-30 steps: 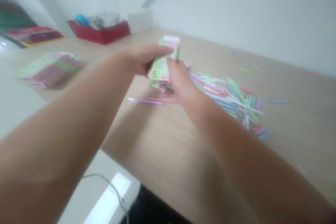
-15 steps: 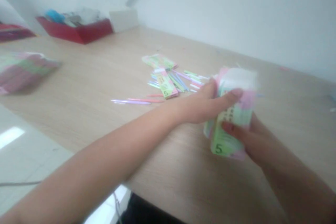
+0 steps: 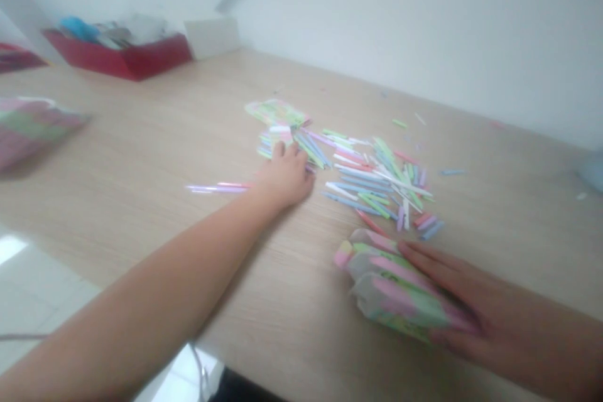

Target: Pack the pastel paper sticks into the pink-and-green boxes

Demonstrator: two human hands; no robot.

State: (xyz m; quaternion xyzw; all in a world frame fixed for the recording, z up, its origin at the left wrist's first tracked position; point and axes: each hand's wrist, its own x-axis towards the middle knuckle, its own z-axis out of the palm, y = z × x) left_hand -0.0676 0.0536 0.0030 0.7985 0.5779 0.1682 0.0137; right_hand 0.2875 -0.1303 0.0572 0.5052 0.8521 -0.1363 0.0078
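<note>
My left hand (image 3: 286,177) lies over a small pink-and-green carton (image 3: 281,132) on the table, its fingers closed around it; most of the carton is hidden beneath the hand. On the right, my right hand (image 3: 456,286) grips a stack of several pink-and-green cartons (image 3: 405,301) side by side, thumb below and fingers above. Their greyish ends face left, low over or resting on the table. Between the hands spreads a loose pile of thin pastel sticks (image 3: 362,185), some long, some short. Motion blurs both hands a little.
Behind my left hand lies a flat pink-and-green packet (image 3: 277,113). A few purple and red sticks (image 3: 207,188) are left of it. A bigger pink-and-green bag (image 3: 38,129) sits at the far left, and a red box (image 3: 127,56) of odds and ends stands by the wall.
My left hand has let go of the carton stack and moved left onto the single carton. My right hand has lowered the stack towards the table and tilted it, uncovering the stick pile.
</note>
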